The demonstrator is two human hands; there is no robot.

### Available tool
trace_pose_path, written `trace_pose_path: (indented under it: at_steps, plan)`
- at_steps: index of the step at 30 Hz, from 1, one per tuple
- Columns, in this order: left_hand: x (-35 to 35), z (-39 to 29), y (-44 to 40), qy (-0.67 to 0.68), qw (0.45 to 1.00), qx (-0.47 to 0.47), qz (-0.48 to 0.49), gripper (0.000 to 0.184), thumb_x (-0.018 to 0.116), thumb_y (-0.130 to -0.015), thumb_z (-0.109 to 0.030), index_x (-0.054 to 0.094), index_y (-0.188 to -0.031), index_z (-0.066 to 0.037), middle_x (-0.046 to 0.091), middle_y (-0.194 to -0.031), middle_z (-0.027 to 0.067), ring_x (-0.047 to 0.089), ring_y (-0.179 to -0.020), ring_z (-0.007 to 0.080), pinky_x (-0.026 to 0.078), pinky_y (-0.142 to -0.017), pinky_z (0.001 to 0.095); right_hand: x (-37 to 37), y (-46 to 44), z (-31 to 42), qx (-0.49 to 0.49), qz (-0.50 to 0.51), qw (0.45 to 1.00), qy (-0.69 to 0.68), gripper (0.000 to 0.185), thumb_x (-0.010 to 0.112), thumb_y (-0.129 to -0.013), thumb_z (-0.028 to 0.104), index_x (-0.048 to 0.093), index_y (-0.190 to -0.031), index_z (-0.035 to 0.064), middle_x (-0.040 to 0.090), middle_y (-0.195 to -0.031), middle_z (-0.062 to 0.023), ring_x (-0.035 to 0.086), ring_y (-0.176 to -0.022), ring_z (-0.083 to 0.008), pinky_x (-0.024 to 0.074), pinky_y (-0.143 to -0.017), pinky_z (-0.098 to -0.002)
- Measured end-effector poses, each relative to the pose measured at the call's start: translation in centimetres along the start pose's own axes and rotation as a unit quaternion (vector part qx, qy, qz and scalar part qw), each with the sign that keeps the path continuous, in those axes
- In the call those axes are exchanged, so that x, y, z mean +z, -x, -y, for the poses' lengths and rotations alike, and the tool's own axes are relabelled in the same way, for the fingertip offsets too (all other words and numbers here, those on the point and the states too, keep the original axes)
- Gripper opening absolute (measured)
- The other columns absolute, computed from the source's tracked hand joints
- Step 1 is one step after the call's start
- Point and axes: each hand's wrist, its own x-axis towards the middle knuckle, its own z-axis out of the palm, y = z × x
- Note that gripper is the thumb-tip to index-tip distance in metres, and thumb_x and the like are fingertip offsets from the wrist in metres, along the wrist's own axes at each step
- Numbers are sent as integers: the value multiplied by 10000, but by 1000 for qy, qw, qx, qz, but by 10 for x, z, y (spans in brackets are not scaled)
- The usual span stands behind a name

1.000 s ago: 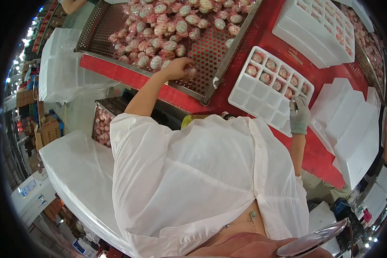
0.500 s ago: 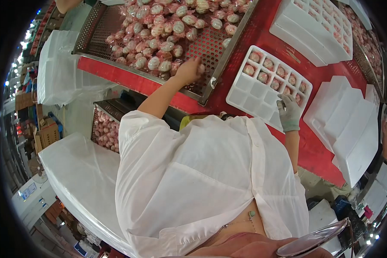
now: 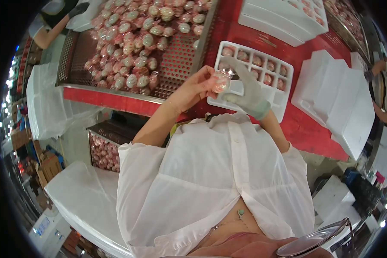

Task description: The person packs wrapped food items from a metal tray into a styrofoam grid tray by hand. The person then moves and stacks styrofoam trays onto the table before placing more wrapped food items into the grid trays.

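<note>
My bare left hand [image 3: 198,89] pinches an egg [image 3: 221,81] wrapped in clear plastic with reddish print. My right hand [image 3: 250,92], in a pale glove, curves around the egg's other side with thumb and fingers apart; whether it touches the wrapper I cannot tell. Both hands are over the near left part of a white foam tray [image 3: 266,112] with square compartments. Wrapped eggs [image 3: 268,80] sit in its far and right compartments, while several near ones are bare. My right hand hides some of the tray's left side.
At left, a perforated metal bin [image 3: 172,60] holds a heap of wrapped eggs [image 3: 131,47]. White foam trays [image 3: 284,21] are stacked at the back of the red table [image 3: 307,124], and foam lids [image 3: 331,94] lean at right. Another person's dark-gloved hand [image 3: 78,9] is at upper left.
My left hand has lifted out of the metal bin and moved right with an egg. My right hand has left the tray's right side and moved left to meet it. The view has shifted.
</note>
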Motion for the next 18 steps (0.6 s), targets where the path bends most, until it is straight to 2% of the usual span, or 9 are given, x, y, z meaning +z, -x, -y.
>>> trace_pose_path:
  at_steps: [2, 3, 4, 6, 7, 8, 10, 13, 18]
  plan:
    - [16, 9, -5, 22, 999, 16, -34, 256, 612, -919, -300, 456, -998, -113, 555, -1016, 6, 563, -916, 101, 470, -784, 253, -5, 0, -11, 13, -1, 999, -29, 776, 762, -650, 187, 428, -1342, 79, 522, -1286, -105, 518, -1168, -243, 419, -978, -362]
    - [12, 12, -6, -42, 998, 10, -45, 381, 637, -884, -401, 461, -1059, -112, 535, -1101, 3, 527, -979, 91, 431, -851, 262, -11, 2, -15, 20, -1, 999, -43, 743, 765, -653, 193, 450, -1317, 80, 541, -1239, -86, 536, -1115, -222, 429, -950, -348]
    - [12, 14, -7, -41, 998, 8, -43, 381, 637, -884, -401, 461, -1059, -112, 535, -1101, 3, 527, -979, 91, 431, -851, 262, -14, 5, -21, 28, 1, 998, -59, 710, 767, -656, 200, 473, -1291, 81, 560, -1191, -68, 555, -1063, -201, 440, -922, -335]
    - [23, 13, -10, -152, 980, 102, -83, 355, 633, -889, -395, 453, -1005, -111, 519, -1100, -4, 499, -959, 74, 409, -835, 253, -11, 11, -29, 28, 3, 997, -71, 651, 775, -664, 212, 512, -1241, 66, 557, -1120, -47, 555, -986, -174, 449, -868, -312]
    - [26, 19, -14, -164, 967, 165, -107, 283, 640, -900, -288, 433, -955, -103, 501, -1055, -8, 481, -898, 64, 405, -788, 225, -5, 14, -31, 43, -33, 990, -133, 645, 776, -673, 199, 508, -1240, 50, 552, -1108, -44, 553, -975, -172, 449, -863, -310]
    - [29, 18, -15, -164, 967, 164, -106, 283, 640, -900, -288, 433, -955, -103, 501, -1055, -8, 481, -898, 64, 405, -788, 225, -1, 17, -33, 57, -70, 977, -195, 639, 778, -682, 186, 505, -1239, 35, 547, -1096, -41, 552, -964, -170, 450, -858, -308]
    - [36, 13, -17, -198, 951, 199, -128, 222, 632, -902, -160, 420, -924, -94, 482, -987, -14, 459, -805, 50, 395, -710, 186, 4, 23, -45, 93, -57, 968, -224, 653, 779, -690, 167, 485, -1254, 22, 547, -1107, -48, 553, -971, -163, 456, -860, -308]
    - [48, 14, -20, -230, 924, 263, -155, 200, 612, -898, -80, 414, -920, -96, 466, -931, -23, 425, -728, 27, 374, -641, 155, 5, 28, -38, 141, -44, 950, -274, 677, 784, -698, 131, 456, -1277, 3, 546, -1127, -62, 555, -991, -153, 467, -870, -310]
    - [57, 11, -21, -188, 929, 256, -188, 142, 577, -918, -61, 437, -935, -78, 468, -872, -26, 428, -732, 23, 384, -641, 168, 9, 27, -28, 144, -48, 939, -308, 711, 797, -678, 107, 447, -1286, -8, 546, -1157, -85, 562, -1025, -163, 477, -894, -312]
